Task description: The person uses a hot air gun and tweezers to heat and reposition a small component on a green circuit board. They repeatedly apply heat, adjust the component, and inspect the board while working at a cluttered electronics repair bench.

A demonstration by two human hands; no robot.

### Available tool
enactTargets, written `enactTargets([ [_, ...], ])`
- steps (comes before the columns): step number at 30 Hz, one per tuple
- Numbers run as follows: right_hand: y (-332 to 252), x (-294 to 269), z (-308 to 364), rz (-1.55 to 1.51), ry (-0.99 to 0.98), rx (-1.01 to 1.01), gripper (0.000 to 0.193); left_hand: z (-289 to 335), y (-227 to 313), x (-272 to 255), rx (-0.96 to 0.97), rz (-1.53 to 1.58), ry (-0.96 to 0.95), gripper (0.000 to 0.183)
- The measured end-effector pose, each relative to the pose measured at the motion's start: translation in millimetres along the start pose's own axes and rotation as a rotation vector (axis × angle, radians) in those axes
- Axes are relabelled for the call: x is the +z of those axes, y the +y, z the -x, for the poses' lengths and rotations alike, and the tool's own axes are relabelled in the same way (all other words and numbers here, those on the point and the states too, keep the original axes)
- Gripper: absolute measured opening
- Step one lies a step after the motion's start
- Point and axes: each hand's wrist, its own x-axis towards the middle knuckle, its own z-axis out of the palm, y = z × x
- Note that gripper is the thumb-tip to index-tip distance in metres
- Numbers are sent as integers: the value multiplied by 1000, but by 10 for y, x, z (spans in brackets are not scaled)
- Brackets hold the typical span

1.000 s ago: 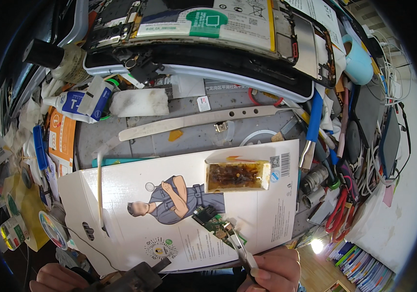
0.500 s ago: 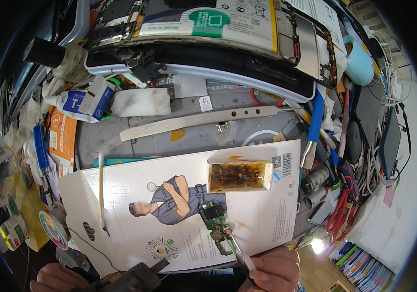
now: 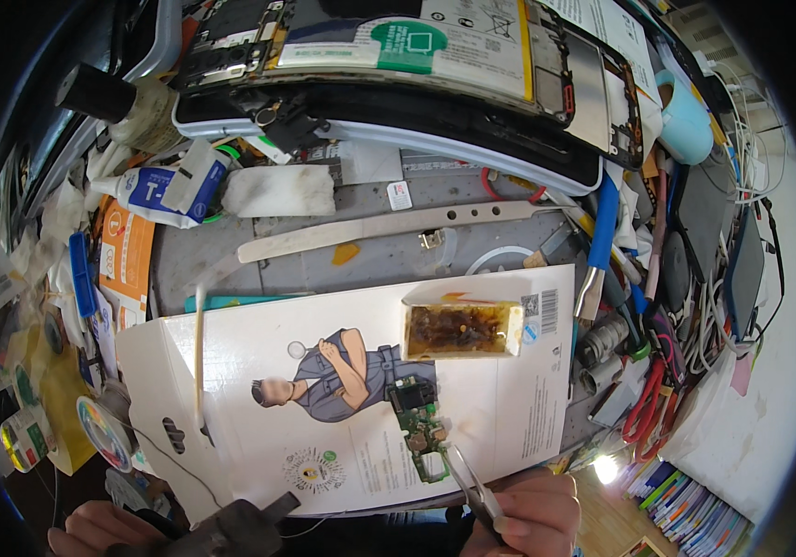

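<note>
A small green circuit board (image 3: 414, 420) lies on the white printed box (image 3: 231, 371), near its front edge. Steel tweezers (image 3: 472, 486) are pinched in my right hand (image 3: 537, 511); their tips stand at the board's right edge, slightly apart, and whether they touch it I cannot tell. At the lower left my left hand (image 3: 105, 529) is closed round a dark hot air gun (image 3: 235, 531), partly cut off by the lower edge. Its nozzle (image 3: 282, 507) points right, toward the board. Beyond the board sits a small open box of brown flux (image 3: 461, 330).
An opened phone (image 3: 417, 46) lies across the back. A metal spudger (image 3: 370, 228) and a cotton swab (image 3: 198, 357) lie on the grey mat (image 3: 194, 260). At left stand a solder spool (image 3: 105, 432) and a blue-white tube (image 3: 170, 195); at right, a blue brush (image 3: 602, 223).
The tweezer tips have moved from over the board's lower part to its right edge, uncovering a pale rectangle on it. My left hand and the hot air gun have shifted slightly left.
</note>
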Motion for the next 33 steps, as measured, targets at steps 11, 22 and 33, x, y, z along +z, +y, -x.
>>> enactTargets([
  [11, -165, -54, 61, 99, 103, 167, 32, 95, 282, -540, 298, -175, 152, 28],
  [22, -55, -344, 144, 321, -203, -58, 27, 117, 588, -703, 300, -166, 234, 17],
  [33, -18, -416, 165, 243, -193, -62, 31, 142, 613, -596, 221, 30, 238, 22],
])
